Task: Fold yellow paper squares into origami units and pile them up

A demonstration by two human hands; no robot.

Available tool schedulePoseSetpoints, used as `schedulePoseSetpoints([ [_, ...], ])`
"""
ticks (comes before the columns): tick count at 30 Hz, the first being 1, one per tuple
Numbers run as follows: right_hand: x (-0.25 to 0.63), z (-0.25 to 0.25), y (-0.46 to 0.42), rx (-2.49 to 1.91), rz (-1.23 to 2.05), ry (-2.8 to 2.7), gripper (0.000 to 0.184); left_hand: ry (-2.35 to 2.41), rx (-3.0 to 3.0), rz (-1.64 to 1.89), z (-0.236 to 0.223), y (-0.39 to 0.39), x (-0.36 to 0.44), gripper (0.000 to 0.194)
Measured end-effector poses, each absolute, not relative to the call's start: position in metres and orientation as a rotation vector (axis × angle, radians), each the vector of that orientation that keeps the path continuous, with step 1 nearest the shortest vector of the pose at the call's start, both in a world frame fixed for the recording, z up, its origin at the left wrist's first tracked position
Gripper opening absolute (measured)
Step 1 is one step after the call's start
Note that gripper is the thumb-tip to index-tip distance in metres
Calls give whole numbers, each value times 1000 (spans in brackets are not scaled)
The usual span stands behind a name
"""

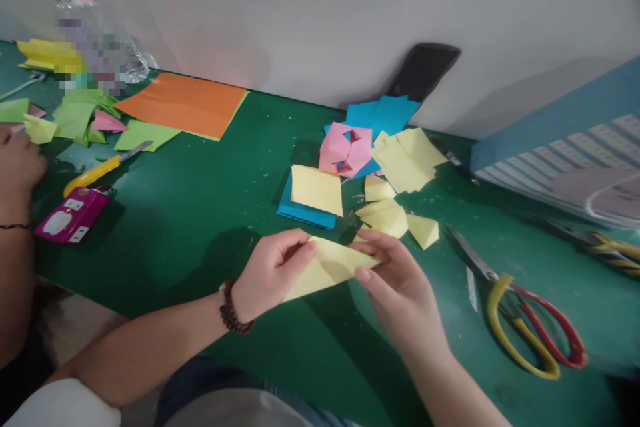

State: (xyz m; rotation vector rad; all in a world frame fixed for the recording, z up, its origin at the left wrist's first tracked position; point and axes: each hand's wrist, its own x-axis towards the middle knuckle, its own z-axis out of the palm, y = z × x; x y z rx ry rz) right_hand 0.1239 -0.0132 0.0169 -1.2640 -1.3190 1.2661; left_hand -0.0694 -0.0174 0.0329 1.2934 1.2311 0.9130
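The left hand [273,273] and the right hand [400,287] hold a folded triangle of yellow paper [330,270] in the air above the green bench [200,260], close to the person's lap. The left fingers [300,247] press together around one side of the fold, while the right fingers [375,240] pinch its other tip. A dark bead bracelet [233,308] circles the left wrist.

Just beyond the hands lie small folded yellow pieces [385,217], with a loose pile of yellow squares [407,160] behind them. A pink folded paper ball [345,150] with open holes sits on blue paper sheets [385,117], beside a yellow square [317,190] on a blue stack [305,215]. Scissors with yellow and red handles [530,327] lie to the right of the right hand.

At the far left, another person's hand [20,163] rests near green paper scraps [75,117]. An orange sheet [183,105], a yellow craft knife [95,173] and a magenta card [73,215] lie nearby.
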Motion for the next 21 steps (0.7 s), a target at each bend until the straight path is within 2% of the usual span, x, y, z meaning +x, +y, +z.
schedulePoseSetpoints([
  [4, 120, 6, -11, -1113, 1519, -1092, 49, 1255, 1195, 990, 35, -20, -67, 35],
  [10, 103, 17, -23, -1198, 1712, -874, 38, 1288, 1335, 1186, 35, -17, -65, 35],
  [16, 94, 19, -25, -1212, 1790, -750, 31, 1337, 1382, 1198, 29, -16, -62, 35],
  [21, 93, 16, -23, -1194, 1846, -754, 28, 1397, 1506, 1225, 24, -18, -60, 27],
])
